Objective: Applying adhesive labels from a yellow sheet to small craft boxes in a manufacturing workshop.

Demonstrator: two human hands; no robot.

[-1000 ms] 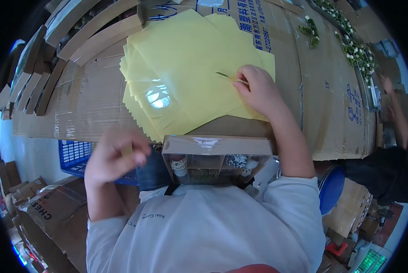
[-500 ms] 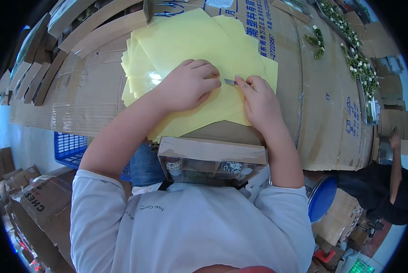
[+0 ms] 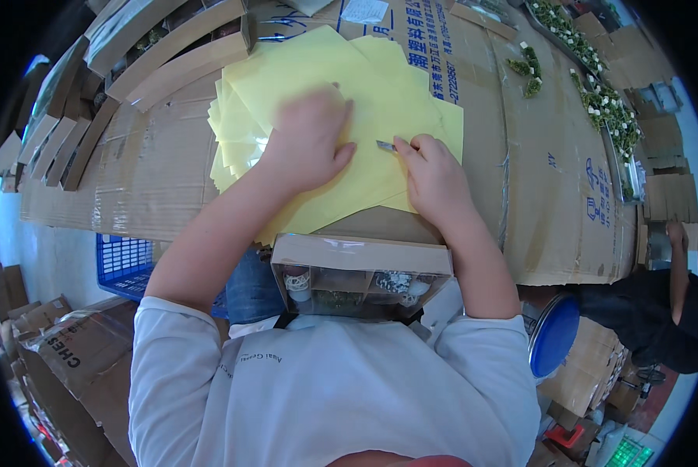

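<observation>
Several yellow sheets lie in a fanned, uneven pile on the cardboard-covered table. My left hand is over the middle of the pile; its thumb stands apart, but the other fingers are smeared by motion. Between thumb and fingers, my right hand pinches a small metal blade, which points left above the sheets. Close to my body, below the pile, sits a cardboard box with a clear front and small decorative pieces inside.
Open cardboard trays crowd the far left. At right are trays of green sprigs with white bits and a loose green bunch. A blue crate and blue round lid flank me. Another person is at far right.
My left hand has shifted left and up, away from the blade, and its fingers have blurred. The right hand, still pinching the blade, has moved slightly left and down.
</observation>
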